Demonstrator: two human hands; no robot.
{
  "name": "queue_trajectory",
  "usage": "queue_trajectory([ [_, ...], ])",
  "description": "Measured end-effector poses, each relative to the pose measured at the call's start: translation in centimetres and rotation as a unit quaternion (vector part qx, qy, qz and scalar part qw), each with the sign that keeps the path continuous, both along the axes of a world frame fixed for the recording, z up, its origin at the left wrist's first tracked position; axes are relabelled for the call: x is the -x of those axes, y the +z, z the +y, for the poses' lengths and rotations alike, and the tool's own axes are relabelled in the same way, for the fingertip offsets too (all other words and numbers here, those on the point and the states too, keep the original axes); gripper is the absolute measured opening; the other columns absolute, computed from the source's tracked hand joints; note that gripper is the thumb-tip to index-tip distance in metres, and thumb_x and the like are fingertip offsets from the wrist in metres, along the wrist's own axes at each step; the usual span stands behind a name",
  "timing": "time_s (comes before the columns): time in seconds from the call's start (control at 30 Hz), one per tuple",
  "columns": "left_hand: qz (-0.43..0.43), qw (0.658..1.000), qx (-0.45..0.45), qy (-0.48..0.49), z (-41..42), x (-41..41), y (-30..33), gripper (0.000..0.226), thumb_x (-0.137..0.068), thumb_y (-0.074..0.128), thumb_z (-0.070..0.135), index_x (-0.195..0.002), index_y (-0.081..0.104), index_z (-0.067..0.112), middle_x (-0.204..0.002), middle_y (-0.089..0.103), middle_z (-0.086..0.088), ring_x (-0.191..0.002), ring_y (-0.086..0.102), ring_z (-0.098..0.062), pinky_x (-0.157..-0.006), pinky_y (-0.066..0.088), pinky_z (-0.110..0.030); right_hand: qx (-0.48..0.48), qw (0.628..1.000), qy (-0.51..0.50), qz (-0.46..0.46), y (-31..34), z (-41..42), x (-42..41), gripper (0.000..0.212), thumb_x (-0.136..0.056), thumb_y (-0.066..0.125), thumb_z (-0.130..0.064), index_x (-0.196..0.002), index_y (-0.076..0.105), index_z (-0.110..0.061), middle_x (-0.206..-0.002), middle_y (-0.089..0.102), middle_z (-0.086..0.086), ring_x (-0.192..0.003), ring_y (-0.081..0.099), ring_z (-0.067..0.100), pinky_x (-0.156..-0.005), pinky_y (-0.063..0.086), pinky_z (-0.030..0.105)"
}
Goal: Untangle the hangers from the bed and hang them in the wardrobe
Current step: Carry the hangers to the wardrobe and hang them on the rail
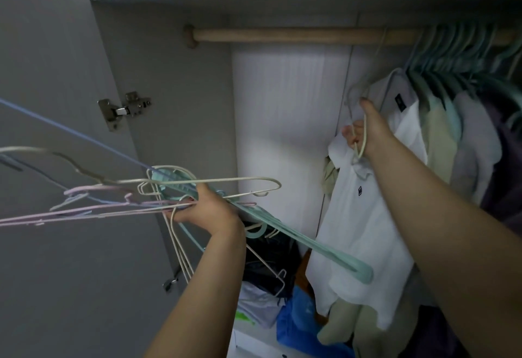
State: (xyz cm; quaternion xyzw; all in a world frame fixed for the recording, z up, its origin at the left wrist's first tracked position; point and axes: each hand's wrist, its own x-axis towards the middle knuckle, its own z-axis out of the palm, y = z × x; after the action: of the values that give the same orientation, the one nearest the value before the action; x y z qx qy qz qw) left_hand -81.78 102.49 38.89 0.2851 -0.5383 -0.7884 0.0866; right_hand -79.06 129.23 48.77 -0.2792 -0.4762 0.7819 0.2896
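My left hand (207,209) grips a tangled bundle of hangers (158,191) in cream, pink, blue and teal, fanned out to the left in front of the open wardrobe. One wide teal hanger (324,250) juts down to the right from the bundle. My right hand (367,134) is raised toward the wooden rail (282,34) and pinches the hook of a thin cream hanger (363,137). That hook is below the rail, not on it. The rest of this hanger is hard to make out against the white shirt.
Clothes on teal hangers (452,55) crowd the rail's right end, with a white shirt (364,216) in front. The rail's left half is bare. The wardrobe door (56,103) stands open on the left. Bags and folded items (271,287) lie on the floor below.
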Motion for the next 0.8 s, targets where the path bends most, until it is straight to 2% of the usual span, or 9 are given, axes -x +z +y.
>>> queue_trajectory([
  [0.13, 0.089, 0.984, -0.143, 0.062, 1.9, 0.6, 1.3, 0.064, -0.086, 0.06, 0.017, -0.139, 0.024, 0.01, -0.122, 0.05, -0.011, -0.086, 0.057, -0.022, -0.068, 0.044, -0.028, 0.014, 0.998, -0.057, 0.033, -0.6, 1.3, -0.1, 0.06, -0.079, 0.07, -0.048, -0.123, 0.052, -0.012, -0.112, 0.052, 0.009, -0.081, 0.064, 0.023, -0.061, 0.058, 0.027],
  [0.27, 0.078, 0.986, -0.147, 0.024, 3.7, 0.0, 0.4, 0.059, -0.084, 0.061, 0.018, -0.132, 0.027, 0.012, -0.114, 0.05, -0.012, -0.079, 0.055, -0.023, -0.072, 0.042, -0.033, -0.104, 0.987, -0.115, -0.048, -0.9, 2.7, -0.5, 0.068, -0.085, 0.061, -0.048, -0.136, 0.045, -0.006, -0.125, 0.054, 0.005, -0.096, 0.061, 0.022, -0.092, 0.052, 0.035],
  [0.37, 0.073, 0.987, -0.142, -0.003, 4.7, -0.4, -0.3, 0.048, -0.084, 0.058, 0.019, -0.122, 0.028, 0.016, -0.102, 0.049, -0.008, -0.081, 0.055, -0.025, -0.072, 0.045, -0.037, -0.353, 0.91, -0.193, -0.103, -1.6, 1.4, -1.3, 0.068, -0.094, 0.051, -0.037, -0.147, 0.027, -0.004, -0.152, 0.032, 0.01, -0.138, 0.034, 0.023, -0.112, 0.021, 0.022],
  [0.47, 0.08, 0.986, -0.148, -0.02, 5.4, -0.8, -0.9, 0.046, -0.085, 0.058, 0.016, -0.119, 0.027, 0.019, -0.102, 0.052, -0.008, -0.085, 0.056, -0.027, -0.075, 0.049, -0.037, -0.597, 0.757, -0.251, 0.087, -3.5, -2.2, -3.2, 0.051, -0.09, 0.054, -0.014, -0.136, 0.039, 0.003, -0.144, 0.034, 0.01, -0.137, 0.033, 0.026, -0.115, 0.02, 0.022],
  [0.5, 0.085, 0.985, -0.148, -0.027, 5.6, -0.9, -1.3, 0.047, -0.085, 0.058, 0.014, -0.121, 0.028, 0.019, -0.104, 0.054, -0.009, -0.086, 0.058, -0.026, -0.074, 0.049, -0.035, -0.643, 0.723, -0.218, 0.13, -4.4, -3.1, -3.3, 0.043, -0.089, 0.054, -0.009, -0.13, 0.046, 0.002, -0.136, 0.042, 0.009, -0.13, 0.041, 0.024, -0.113, 0.029, 0.029],
  [0.57, 0.101, 0.981, -0.158, -0.046, 6.1, -1.4, -1.7, 0.054, -0.082, 0.063, 0.015, -0.127, 0.034, 0.012, -0.111, 0.058, -0.012, -0.09, 0.061, -0.027, -0.073, 0.05, -0.033, -0.649, 0.753, -0.025, 0.109, -5.6, -5.5, -3.8, 0.032, -0.091, 0.055, -0.012, -0.121, 0.053, -0.004, -0.12, 0.055, 0.005, -0.112, 0.054, 0.017, -0.102, 0.044, 0.039],
  [0.67, 0.135, 0.974, -0.167, -0.074, 6.1, -1.9, -2.6, 0.064, -0.072, 0.067, 0.02, -0.129, 0.046, 0.0, -0.109, 0.064, -0.018, -0.084, 0.066, -0.028, -0.063, 0.053, -0.028, -0.579, 0.737, 0.331, -0.112, -7.5, -8.2, -3.8, 0.049, -0.095, 0.051, -0.041, -0.136, 0.045, -0.013, -0.135, 0.052, 0.0, -0.121, 0.052, 0.015, -0.104, 0.041, 0.034],
  [0.73, 0.16, 0.967, -0.175, -0.096, 5.9, -2.4, -3.3, 0.058, -0.075, 0.065, 0.021, -0.125, 0.05, -0.004, -0.096, 0.061, -0.016, -0.077, 0.064, -0.027, -0.059, 0.052, -0.027, -0.571, 0.684, 0.416, -0.183, -9.1, -8.7, -3.6, 0.069, -0.092, 0.045, -0.056, -0.147, 0.029, -0.019, -0.152, 0.034, -0.001, -0.134, 0.042, 0.018, -0.106, 0.034, 0.029],
  [0.8, 0.182, 0.958, -0.176, -0.133, 5.4, -2.9, -3.9, 0.055, -0.07, 0.066, 0.027, -0.114, 0.056, -0.004, -0.088, 0.059, -0.016, -0.077, 0.061, -0.03, -0.065, 0.052, -0.035, -0.543, 0.701, 0.424, -0.186, -9.9, -8.7, -3.5, 0.071, -0.092, 0.042, -0.058, -0.149, 0.024, -0.02, -0.153, 0.031, -0.001, -0.135, 0.04, 0.018, -0.105, 0.031, 0.027],
])
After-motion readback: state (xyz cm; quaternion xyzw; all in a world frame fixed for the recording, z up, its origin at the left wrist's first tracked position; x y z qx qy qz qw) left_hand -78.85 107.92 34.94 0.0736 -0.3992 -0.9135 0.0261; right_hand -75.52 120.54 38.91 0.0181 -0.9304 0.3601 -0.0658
